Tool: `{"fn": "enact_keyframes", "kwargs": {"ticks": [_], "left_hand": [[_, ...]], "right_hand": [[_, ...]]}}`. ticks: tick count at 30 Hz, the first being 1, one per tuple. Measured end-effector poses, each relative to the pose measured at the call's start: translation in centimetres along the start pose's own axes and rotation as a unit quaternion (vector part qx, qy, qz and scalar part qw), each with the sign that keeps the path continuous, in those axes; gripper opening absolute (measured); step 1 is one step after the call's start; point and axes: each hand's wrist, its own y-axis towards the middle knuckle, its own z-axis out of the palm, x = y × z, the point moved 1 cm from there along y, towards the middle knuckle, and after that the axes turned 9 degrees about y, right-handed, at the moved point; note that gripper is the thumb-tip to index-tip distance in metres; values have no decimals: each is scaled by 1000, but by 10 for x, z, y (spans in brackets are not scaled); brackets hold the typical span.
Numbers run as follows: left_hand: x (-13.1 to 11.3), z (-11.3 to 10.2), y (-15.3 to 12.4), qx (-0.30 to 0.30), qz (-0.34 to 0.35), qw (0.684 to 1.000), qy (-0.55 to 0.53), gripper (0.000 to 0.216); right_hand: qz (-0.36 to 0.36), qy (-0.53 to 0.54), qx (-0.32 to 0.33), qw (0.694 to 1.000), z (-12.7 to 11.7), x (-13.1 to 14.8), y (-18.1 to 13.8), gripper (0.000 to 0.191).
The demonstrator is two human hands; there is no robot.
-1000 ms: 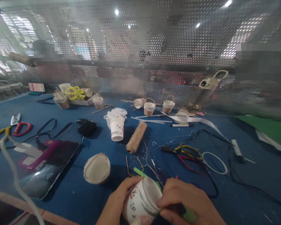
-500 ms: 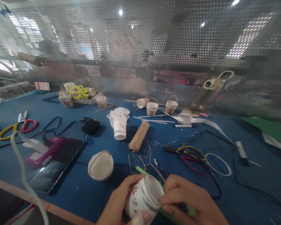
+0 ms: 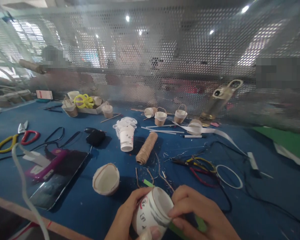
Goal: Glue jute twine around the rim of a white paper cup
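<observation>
l fingers [image 3: 139, 194] hold wht cup [image 3: 148, 215]

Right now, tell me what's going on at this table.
A person's left hand grips a printed cup, tilted with its mouth toward the right hand, whose fingers are at the rim. A second cup stands open to the left of the hands. Beyond them lie a roll of twine and, farther right, pliers.

The left hand [image 3: 128, 213] wears a pale, band-like wrap [image 3: 146, 234] around its thumb [image 3: 155, 231], material unclear; the right hand [image 3: 196, 210] is bare as far as it shows
</observation>
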Motion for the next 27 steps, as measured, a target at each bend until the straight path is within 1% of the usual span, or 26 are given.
{"fn": "enact_keyframes", "kwargs": {"ticks": [3,6,11,14,17,19,21,24,27], "left_hand": [[-1,1,2,3,-7,1000,-16,54],[-2,0,3,14,-19,999,-33,57],[-1,0,4,16,-22,998,-54,57],[-3,0,4,20,-25,998,-54,56],[-5,2,5,20,-27,998,-50,55],[-5,3,5,15,-24,999,-41,55],[-3,4,6,7,-18,999,-25,55],[2,6,6,4,-2,1000,5,53],[5,7,5,-2,22,999,38,53]], "right_hand": [[5,-5,1,1000,0,1,0,24],[8,-1,10,1000,-1,2,-2,32],[-15,-18,-10,1000,-4,-2,-6,47],[-26,-29,-35,999,-5,-5,-5,42],[-42,-30,-64,997,-6,-6,-2,28],[-49,-42,-66,996,-6,-6,-2,19],[-49,-64,-56,995,-5,-6,-2,13],[-59,-84,-38,994,-3,-5,-3,11],[-66,-82,-31,994,-1,-3,-3,18]]}}
